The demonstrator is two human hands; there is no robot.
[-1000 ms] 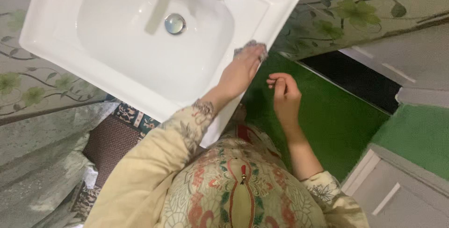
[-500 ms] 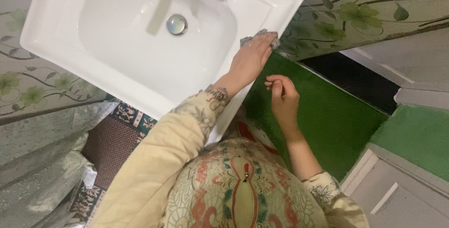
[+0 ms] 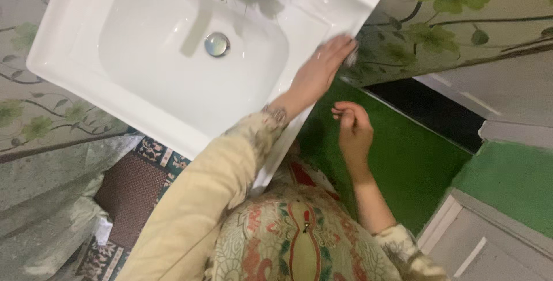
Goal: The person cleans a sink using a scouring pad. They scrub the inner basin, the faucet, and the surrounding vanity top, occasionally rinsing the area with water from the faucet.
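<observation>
The left hand (image 3: 322, 69) presses a small grey cloth (image 3: 351, 56) flat on the white ceramic sink (image 3: 144, 85) rim at three o'clock; basin holds only a metal drain plug (image 3: 217, 44); the right hand (image 3: 352, 128) hangs loosely curled, empty

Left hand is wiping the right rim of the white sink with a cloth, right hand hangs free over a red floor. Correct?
Not quite: the floor under the free right hand is green, not red, as the head view shows. The rest stands: the left hand presses a cloth on the right rim of the white sink.
</observation>
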